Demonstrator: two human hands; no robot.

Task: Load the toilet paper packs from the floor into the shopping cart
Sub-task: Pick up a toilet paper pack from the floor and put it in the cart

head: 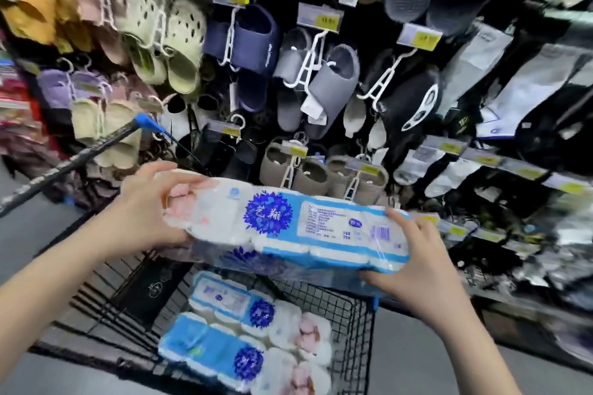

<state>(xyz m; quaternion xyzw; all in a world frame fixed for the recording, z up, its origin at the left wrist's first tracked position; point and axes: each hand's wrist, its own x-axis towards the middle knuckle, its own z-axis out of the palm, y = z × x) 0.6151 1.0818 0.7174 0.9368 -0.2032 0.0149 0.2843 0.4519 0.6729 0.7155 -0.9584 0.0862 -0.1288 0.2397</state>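
Note:
I hold a long blue-and-white toilet paper pack [288,228] level above the black wire shopping cart [349,314]. My left hand [144,202] grips its left end and my right hand [417,263] grips its right end from below. Two more toilet paper packs [244,340] of the same kind lie side by side on the cart's floor, directly under the held one. The cart's handle bar [96,147], black with a blue end cap, runs up to the left.
A wall of hanging slippers [256,51] with white hangers and yellow price tags stands right behind the cart. Shelves of packaged goods [513,106] fill the right side. A dark pouch [154,282] lies in the cart's left part. Grey floor [433,359] shows around the cart.

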